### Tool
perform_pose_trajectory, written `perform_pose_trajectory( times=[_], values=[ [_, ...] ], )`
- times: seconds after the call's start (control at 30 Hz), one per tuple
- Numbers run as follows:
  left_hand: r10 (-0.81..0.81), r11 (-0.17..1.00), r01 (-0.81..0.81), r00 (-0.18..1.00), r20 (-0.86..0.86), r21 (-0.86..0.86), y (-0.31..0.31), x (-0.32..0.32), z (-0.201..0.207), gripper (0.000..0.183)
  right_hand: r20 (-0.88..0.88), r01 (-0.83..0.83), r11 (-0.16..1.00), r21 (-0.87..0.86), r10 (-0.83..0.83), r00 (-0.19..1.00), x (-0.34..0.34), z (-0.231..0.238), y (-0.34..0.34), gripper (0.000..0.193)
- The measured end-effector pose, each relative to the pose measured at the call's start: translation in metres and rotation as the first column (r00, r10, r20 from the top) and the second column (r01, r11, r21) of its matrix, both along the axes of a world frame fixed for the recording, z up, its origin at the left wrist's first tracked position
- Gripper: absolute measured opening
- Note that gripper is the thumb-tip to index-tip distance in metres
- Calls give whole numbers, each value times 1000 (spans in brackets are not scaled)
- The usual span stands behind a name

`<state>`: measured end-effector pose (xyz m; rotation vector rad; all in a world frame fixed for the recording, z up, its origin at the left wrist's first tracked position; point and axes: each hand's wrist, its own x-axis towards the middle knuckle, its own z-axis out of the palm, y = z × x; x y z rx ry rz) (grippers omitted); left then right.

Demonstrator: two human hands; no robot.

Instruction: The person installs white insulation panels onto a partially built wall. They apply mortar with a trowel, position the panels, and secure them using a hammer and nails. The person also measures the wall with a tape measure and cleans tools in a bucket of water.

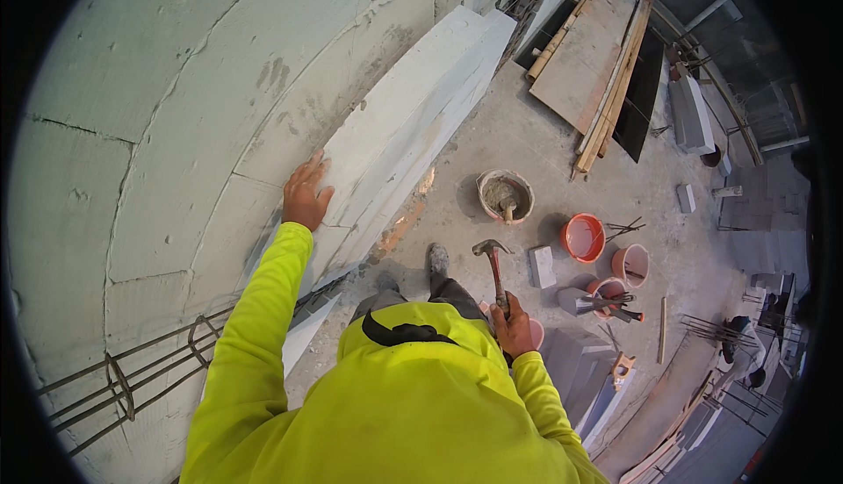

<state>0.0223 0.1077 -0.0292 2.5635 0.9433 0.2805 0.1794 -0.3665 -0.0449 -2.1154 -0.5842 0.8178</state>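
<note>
My left hand lies with fingers spread on the pale block course beside me, close to the joint with the taller block wall. In my right hand is a claw hammer, gripped by its handle with the head pointing up and away from me. The hammer hangs over the floor, apart from the blocks. Both my sleeves are bright yellow.
A mortar bucket stands ahead on the concrete floor. Orange buckets, a small block and a handsaw sit to the right. Boards lie farther off. A rebar cage juts out at left.
</note>
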Motion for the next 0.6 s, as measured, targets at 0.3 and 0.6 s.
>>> perform_pose_trajectory(
  times=[0.3,0.6],
  values=[
    [86,974,-52,986,-145,222,-43,-16,21,67,-26,-56,998,-27,55,998,16,-27,2,38],
    [119,992,-106,964,239,-68,-153,-95,27,49,-250,-126,855,-504,-4,968,-24,-41,-30,46]
  ],
)
